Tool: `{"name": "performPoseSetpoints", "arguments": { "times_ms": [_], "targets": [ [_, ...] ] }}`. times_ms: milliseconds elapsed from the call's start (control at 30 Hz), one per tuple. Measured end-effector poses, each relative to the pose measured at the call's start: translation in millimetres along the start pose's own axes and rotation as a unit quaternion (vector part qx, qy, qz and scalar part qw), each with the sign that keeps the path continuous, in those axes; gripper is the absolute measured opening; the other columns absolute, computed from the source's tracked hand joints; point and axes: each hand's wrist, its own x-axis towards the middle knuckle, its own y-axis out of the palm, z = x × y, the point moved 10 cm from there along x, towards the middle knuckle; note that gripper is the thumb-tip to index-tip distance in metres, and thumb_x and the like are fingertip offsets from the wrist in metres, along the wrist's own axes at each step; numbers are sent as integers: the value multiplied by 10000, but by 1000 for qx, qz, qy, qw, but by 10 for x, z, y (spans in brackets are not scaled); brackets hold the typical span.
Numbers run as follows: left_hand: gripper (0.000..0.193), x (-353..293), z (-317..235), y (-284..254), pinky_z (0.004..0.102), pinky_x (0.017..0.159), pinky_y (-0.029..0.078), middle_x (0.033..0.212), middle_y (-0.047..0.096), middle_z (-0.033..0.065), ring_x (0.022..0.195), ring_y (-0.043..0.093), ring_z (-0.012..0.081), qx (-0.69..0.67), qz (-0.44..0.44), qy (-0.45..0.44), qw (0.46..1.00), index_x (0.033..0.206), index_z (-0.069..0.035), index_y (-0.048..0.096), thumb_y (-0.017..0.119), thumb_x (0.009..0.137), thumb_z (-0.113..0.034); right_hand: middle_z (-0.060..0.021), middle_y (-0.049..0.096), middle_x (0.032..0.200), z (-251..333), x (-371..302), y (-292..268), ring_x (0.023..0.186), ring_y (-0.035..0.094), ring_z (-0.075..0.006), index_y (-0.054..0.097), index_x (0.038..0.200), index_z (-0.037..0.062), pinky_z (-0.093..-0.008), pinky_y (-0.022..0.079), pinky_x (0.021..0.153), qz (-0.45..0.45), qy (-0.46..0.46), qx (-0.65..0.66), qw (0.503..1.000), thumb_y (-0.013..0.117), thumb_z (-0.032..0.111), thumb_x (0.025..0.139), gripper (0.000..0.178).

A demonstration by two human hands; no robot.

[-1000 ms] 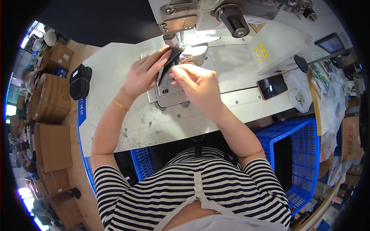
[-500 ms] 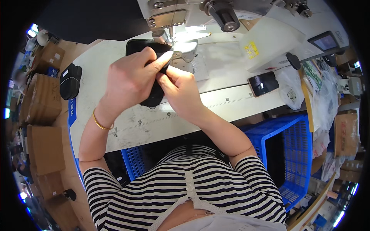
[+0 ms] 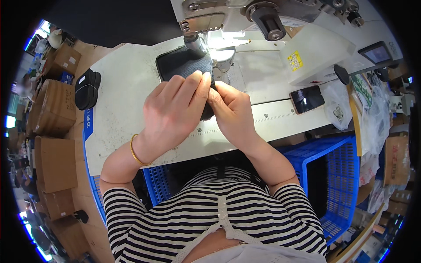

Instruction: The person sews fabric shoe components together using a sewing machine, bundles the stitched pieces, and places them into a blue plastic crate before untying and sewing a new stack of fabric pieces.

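Note:
A black fabric piece with rounded corners and a raised rim lies under the needle area of a sewing machine, lit by a bright lamp. My left hand, with a gold bangle at the wrist, has its fingers closed on the near right edge of the piece. Against it, my right hand pinches the same edge with thumb and forefinger. Both sets of fingertips meet there and cover part of the edge. A lower corner of the piece shows between my hands.
On the white table, a strapped bundle of black pieces sits at the left. A phone and a plastic bag lie at the right. Blue crates stand below the front edge; cardboard boxes stand at left.
Both hands have drawn back from the needle toward me along the edge, still gripping the fabric piece. More of its top face now shows. The whole view has shifted slightly.

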Motion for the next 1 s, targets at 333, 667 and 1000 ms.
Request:
{"name": "performPoseSetpoints", "arguments": {
  "times_ms": [333,667,1000],
  "targets": [
    [298,120,191,114,263,561,481,876,625,25,703,587,147,25,-12,-36,999,929,-20,693,675,638,-83,-71,642,703,-104,165,95,601,645,-117,624,860,-48,-264,515,530,7,33,100,994,512,128,980,240],
    [318,78,255,146,276,604,502,900,632,30,751,599,161,-4,-31,-65,997,931,-19,685,673,625,-105,-73,658,709,-118,211,87,615,654,-119,625,853,-38,-260,510,536,12,19,76,997,520,138,982,243],
    [472,12,421,-110,347,681,520,986,635,124,824,628,285,-104,-21,-176,979,1051,55,664,738,806,-342,-48,661,712,-176,117,-35,612,616,-75,652,1060,-14,-231,478,548,-21,25,109,994,560,176,982,225]
  ]
}}
